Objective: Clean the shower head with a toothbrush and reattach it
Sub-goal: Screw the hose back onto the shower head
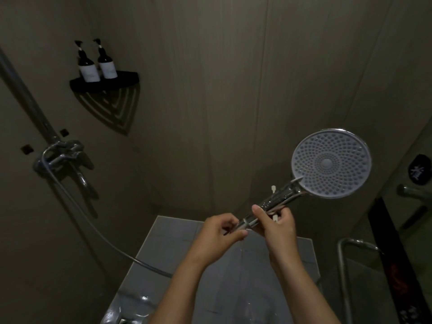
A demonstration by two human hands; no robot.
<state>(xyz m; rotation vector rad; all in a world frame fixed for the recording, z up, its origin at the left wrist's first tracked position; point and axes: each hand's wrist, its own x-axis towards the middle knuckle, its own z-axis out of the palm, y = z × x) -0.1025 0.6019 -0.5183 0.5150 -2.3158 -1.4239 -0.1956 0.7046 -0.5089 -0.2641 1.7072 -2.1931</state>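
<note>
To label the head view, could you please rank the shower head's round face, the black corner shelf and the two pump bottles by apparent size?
1. shower head face, though it is nearest the camera, which inflates it.
2. corner shelf.
3. left pump bottle and right pump bottle: alike, so unranked.

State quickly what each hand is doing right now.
Left hand: pinches the chrome connector at the handle base of the round, grey-faced chrome shower head.
Right hand: grips its handle.
</note>
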